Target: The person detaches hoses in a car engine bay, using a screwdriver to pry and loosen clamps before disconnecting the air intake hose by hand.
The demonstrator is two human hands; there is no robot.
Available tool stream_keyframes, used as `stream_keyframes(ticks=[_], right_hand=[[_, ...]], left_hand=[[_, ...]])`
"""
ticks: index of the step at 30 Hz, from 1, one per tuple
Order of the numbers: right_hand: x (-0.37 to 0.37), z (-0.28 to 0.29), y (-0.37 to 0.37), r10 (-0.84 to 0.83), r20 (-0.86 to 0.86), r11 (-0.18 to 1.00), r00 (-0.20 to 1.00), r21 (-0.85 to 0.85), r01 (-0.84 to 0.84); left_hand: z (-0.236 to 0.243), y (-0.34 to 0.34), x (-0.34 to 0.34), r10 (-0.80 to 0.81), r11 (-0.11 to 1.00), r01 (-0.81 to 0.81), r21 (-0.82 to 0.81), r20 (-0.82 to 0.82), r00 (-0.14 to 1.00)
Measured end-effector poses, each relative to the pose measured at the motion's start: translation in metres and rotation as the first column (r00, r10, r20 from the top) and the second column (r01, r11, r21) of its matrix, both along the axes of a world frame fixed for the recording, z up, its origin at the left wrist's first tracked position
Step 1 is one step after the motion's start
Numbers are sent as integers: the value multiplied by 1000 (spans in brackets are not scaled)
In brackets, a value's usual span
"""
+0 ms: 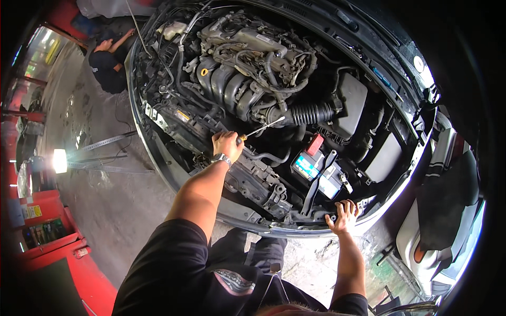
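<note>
My left hand point(226, 145), with a metal watch on the wrist, is closed round the dark and amber handle of a screwdriver point(262, 129). Its long bright shaft slants up and right over the engine bay, and the tip lies close to the ribbed black intake hose point(312, 112). I cannot tell whether the tip touches anything. My right hand point(344, 217) rests with spread fingers on the front edge of the bay, just below the car battery point(316, 168). A black strap crosses the battery, and a red cover point(314, 145) sits over one terminal.
The engine point(237, 63) fills the far middle, with a black air filter box point(349, 102) to its right. A lit work lamp point(60, 160) stands at left above a red tool cabinet point(50, 216). Another person point(107, 66) crouches beyond the car's left side. A covered vehicle point(448, 205) stands at right.
</note>
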State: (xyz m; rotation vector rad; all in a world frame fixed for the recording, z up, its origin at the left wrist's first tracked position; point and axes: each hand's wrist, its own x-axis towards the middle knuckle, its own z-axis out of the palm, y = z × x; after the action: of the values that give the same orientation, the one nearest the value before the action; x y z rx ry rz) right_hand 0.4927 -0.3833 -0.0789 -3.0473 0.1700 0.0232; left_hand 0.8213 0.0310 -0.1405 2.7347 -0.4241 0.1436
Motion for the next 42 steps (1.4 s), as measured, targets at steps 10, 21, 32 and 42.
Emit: stream_keyframes(ticks=[10,21,32,42], right_hand=[[-4,-4,-4,-44,-94,999,995,5,45],[-2,-2,-2,-10,-12,1000,1000,10,10],[-2,-1,-1,-7,-5,1000,1000,16,7],[-1,-7,-4,-35,-49,999,998,27,37]], left_hand=[[-2,1,-2,-10,1000,11,-21,83,997],[2,-1,2,1,1000,-1,-6,-5,1000],[5,-2,-1,37,998,-35,44,-32,999],[16,-4,0,60,997,-58,45,-45,997]])
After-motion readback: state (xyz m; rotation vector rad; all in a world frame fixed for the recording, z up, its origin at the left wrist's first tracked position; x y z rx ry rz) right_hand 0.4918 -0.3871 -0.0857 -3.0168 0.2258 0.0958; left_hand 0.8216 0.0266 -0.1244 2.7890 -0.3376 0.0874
